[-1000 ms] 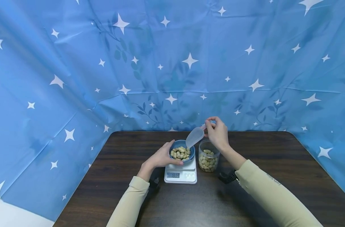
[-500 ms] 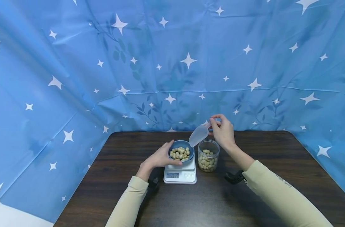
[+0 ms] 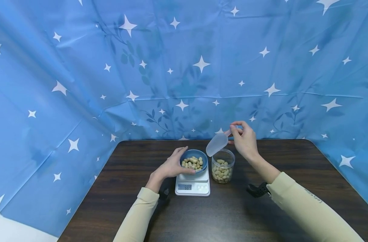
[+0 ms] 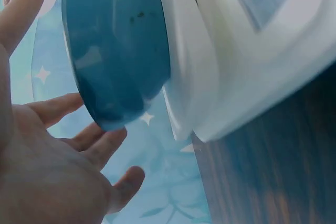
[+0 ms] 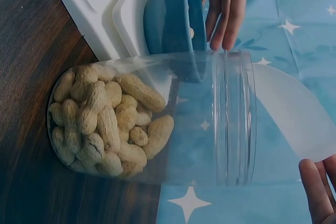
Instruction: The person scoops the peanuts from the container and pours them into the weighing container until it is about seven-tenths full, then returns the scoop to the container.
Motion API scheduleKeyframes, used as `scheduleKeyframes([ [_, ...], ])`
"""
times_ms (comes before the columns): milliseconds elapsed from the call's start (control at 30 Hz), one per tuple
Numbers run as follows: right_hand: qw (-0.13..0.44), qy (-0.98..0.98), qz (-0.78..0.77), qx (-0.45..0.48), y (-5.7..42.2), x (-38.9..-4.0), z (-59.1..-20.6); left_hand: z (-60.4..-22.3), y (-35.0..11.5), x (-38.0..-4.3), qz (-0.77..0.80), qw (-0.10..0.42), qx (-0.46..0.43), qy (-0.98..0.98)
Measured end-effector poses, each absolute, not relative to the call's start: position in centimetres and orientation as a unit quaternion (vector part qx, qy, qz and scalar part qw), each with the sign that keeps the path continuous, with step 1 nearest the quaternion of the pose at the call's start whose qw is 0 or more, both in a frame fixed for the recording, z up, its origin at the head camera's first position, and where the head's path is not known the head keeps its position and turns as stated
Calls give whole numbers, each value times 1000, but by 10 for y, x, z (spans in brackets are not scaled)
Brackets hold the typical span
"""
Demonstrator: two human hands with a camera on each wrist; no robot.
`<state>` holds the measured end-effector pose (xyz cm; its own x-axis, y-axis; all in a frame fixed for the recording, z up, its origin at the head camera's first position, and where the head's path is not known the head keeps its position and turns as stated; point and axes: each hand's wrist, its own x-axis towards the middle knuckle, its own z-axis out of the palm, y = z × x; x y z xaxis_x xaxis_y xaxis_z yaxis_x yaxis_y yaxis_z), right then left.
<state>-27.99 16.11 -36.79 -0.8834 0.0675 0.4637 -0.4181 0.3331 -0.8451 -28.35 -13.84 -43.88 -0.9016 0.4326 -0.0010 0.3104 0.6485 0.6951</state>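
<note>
A blue bowl (image 3: pixel 193 153) with peanuts (image 3: pixel 192 164) in it stands on a white kitchen scale (image 3: pixel 199 192). My left hand (image 3: pixel 171 167) holds the bowl from the left, thumb at the near side and fingers at the far side. To the right, my right hand (image 3: pixel 246 140) pinches the handle of a translucent scoop (image 3: pixel 217 144), which tilts down to the left near the jar's mouth. No peanuts show in the scoop. In the right wrist view, the clear jar (image 5: pixel 197 124) is partly filled with peanuts (image 5: pixel 107 121).
The dark wooden table (image 3: pixel 184 218) carries the scale and jar side by side. Behind it hangs a blue curtain (image 3: pixel 172 84) with white stars. Lit digits show on the scale's display (image 3: pixel 185 187), too small to read surely.
My right hand has moved right with the scoop, from over the bowl's right rim toward the jar. The display digits have changed. My left hand stays at the bowl.
</note>
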Motion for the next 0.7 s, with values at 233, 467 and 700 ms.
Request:
scheduleKeyframes([
  [233,223,-783,570,106,174,-286,-374,-433,-116,-282,365,32,248,897],
  [467,221,-773,584,107,180,-284,-371,-430,-86,-278,329,12,290,899],
  [700,227,-776,579,108,187,-280,-368,-428,-57,-276,312,15,287,906],
])
